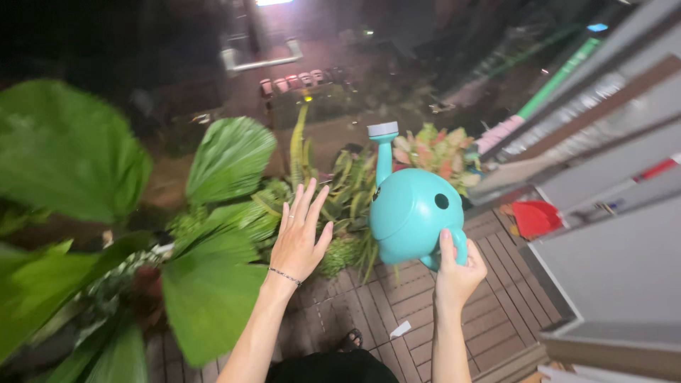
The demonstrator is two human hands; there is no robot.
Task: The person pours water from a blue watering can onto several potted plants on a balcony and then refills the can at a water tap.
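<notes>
My right hand [457, 273] grips the handle of a round teal watering can [411, 213], held up over the balcony plants with its long spout and grey rose head [383, 131] pointing up and away. My left hand [299, 237] is raised beside it, open, fingers spread, a ring and a thin bracelet on it. It hovers by the broad fan-shaped green leaves [230, 159] without holding anything. Below the can grow spiky green plants [351, 191] and a pink-green leafy plant [436, 152].
Large green leaves [67, 149] fill the left side. Brown wooden deck tiles [397, 305] lie underfoot, with a scrap of white paper [400, 329]. A red dustpan [535, 216] sits by the grey wall [617, 269] on the right. Dark street far below.
</notes>
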